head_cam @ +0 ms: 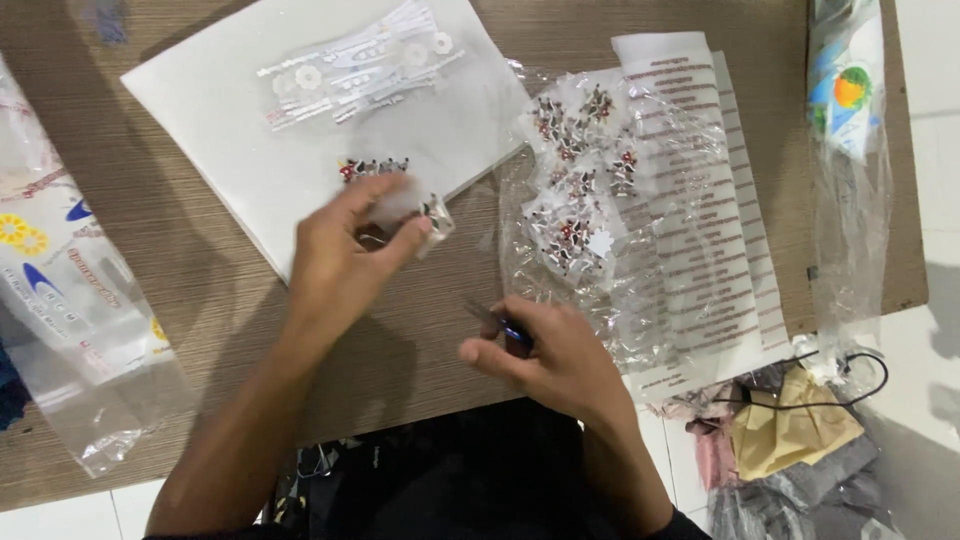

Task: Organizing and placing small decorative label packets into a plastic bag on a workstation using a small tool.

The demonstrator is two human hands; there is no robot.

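The left hand (335,265) reaches out over the lower edge of a white sheet (250,130) that lies tilted on the wooden bench (180,250), and its fingers (405,240) and thumb are pinched around a small clear packet (432,215) with tiny dark and red pieces inside; the packet is blurred, so its contents cannot be told more closely. Just above the knuckles, on the white sheet, lies a short row of small red and dark pieces (373,167), and further up the sheet rests a clear plastic strip with white round shapes (360,62). The right hand (555,355) sits lower, near the front edge of the bench, its fingers curled together around a small pair of scissors (497,322) with a blue-tinted handle, the thin dark blades pointing up and left toward the left hand; the two hands are near each other but apart. To the right of both hands a crumpled clear plastic bag (600,180) holds clusters of the same small red and dark pieces, and it lies partly over a long printed paper slip (720,230). At the far left of the bench lies another clear bag with yellow and blue printing (60,280), and along the right edge a tall clear wrapper with a colourful label (848,110). Below the bench on the right, bundled cloth and a black cable (800,420) rest on the pale floor
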